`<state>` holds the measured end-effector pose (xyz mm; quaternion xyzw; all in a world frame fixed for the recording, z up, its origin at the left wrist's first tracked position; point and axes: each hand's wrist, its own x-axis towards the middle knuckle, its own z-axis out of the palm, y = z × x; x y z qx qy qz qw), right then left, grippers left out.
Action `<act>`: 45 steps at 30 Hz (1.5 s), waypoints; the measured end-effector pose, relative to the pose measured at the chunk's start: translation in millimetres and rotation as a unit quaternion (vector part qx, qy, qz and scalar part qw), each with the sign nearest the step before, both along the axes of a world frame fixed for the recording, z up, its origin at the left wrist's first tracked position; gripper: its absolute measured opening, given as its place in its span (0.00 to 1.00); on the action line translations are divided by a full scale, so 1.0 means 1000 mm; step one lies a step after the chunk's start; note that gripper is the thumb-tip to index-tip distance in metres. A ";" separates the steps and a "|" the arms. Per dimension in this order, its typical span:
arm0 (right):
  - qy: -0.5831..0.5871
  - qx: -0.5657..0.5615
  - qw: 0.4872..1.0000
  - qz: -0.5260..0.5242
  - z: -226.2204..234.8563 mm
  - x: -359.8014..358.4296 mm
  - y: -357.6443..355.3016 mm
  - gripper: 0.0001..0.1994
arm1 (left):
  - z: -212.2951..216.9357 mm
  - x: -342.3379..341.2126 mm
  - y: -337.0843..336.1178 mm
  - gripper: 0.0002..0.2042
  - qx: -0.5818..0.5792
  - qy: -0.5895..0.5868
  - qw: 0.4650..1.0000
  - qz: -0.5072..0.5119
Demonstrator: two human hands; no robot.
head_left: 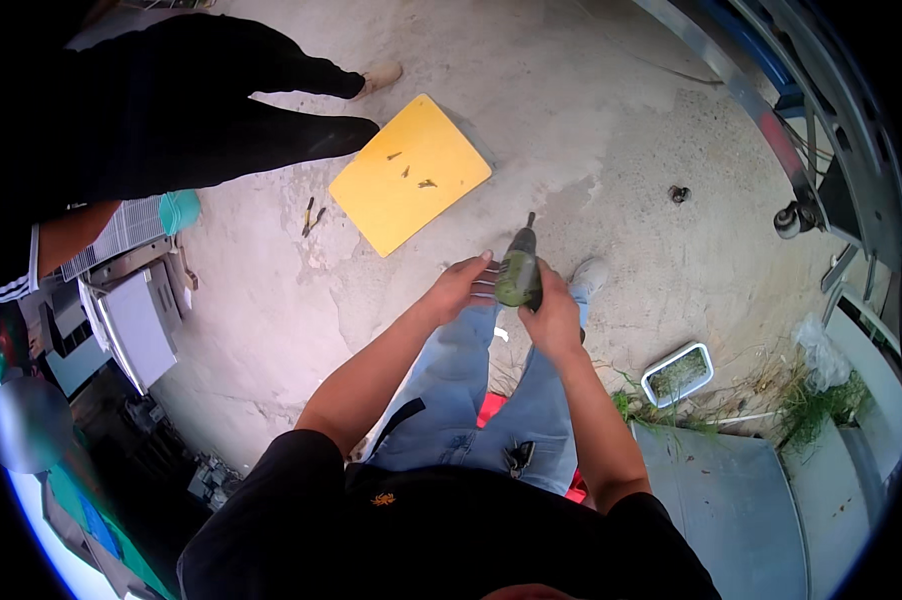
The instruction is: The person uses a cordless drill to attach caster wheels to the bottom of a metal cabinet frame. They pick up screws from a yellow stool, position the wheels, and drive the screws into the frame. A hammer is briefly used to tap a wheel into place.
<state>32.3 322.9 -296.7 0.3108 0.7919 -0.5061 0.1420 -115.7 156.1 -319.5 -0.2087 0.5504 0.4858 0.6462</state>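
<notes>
A green and dark grey cordless drill (517,278) is held in front of my knees, its chuck and bit pointing away from me. My right hand (552,316) is closed round its grip. My left hand (461,289) is at the drill's left side with fingers stretched out and apart; whether the fingertips touch the housing is hard to see. Beyond the drill, a yellow board (391,205) lies on the floor with a few small dark pieces like screws (427,184) on it. Yellow-and-black pliers (312,217) rest left of the board.
Another person (221,110) in dark trousers stands at the far left, one leg against the board. A white tray (708,362) sits at right near weeds. A metal frame with a caster (793,220) rises at far right; a teal bucket (180,211) and stacked panels stand left.
</notes>
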 end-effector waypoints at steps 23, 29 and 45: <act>0.455 -0.525 0.645 0.319 0.117 -0.053 -0.360 0.19 | -0.129 -0.145 -0.255 0.21 -0.129 0.075 0.894 0.422; 0.321 -0.311 0.847 0.290 0.133 -0.066 -0.238 0.35 | -0.104 -0.200 -0.232 0.22 -0.128 0.075 0.909 0.389; 0.066 0.172 0.972 0.147 0.080 0.045 0.012 0.40 | 0.008 -0.059 -0.092 0.20 -0.070 0.027 0.995 0.070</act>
